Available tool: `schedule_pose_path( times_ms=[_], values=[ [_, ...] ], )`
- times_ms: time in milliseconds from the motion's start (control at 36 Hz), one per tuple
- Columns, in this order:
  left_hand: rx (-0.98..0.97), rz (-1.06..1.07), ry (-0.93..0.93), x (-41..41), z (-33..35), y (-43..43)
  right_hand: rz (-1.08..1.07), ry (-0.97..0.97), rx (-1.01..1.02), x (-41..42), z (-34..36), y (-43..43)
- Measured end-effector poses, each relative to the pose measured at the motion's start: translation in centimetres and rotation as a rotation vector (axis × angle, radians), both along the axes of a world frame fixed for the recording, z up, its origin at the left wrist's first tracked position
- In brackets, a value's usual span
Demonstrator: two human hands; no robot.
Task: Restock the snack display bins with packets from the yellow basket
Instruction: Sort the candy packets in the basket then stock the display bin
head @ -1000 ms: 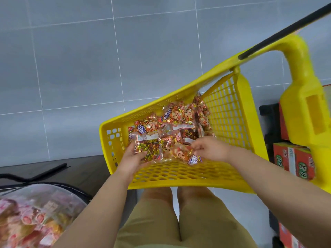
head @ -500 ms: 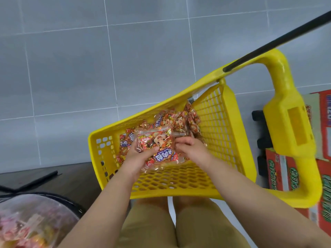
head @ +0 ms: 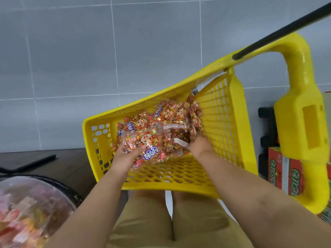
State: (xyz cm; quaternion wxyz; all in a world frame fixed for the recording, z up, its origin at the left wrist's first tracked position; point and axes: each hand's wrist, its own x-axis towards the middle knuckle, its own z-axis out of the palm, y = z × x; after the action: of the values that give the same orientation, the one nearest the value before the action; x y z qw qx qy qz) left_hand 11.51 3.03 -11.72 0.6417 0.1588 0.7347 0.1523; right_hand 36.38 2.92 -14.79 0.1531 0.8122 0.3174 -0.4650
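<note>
Some stock is seen in the display bin (head: 26, 212) at near left (blurred), yet much is judged undone. Farther in, one packet (head: 152, 156) is gripped by the left hand (head: 125, 158) inside the yellow basket (head: 179, 187); the right hand (head: 199, 146) is sunk in the far pile (head: 172, 117), fingers hidden, so its grip cannot be told.

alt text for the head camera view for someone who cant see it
Seen from above, a person's left hand holds a snack packet inside a yellow basket, while the right hand reaches into the packet pile. A clear snack bin sits lower left, blurred.
</note>
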Motion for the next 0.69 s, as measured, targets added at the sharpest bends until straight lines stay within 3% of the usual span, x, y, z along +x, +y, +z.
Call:
schedule_pose_path(
  times_ms=[194,444,694],
  values=[
    [0.046,0.085,0.042,0.6,3.2,-0.6,-0.042,0.214,0.242,2.0,5.8,-0.2],
    [0.15,0.343,-0.049,-0.5,10.6,-2.6,-0.455,0.536,0.35,0.9,14.8,2.2],
    [0.313,0.582,-0.102,-5.9,15.7,-6.0,-0.288,0.786,0.41,-7.8,22.1,2.5]
  ],
)
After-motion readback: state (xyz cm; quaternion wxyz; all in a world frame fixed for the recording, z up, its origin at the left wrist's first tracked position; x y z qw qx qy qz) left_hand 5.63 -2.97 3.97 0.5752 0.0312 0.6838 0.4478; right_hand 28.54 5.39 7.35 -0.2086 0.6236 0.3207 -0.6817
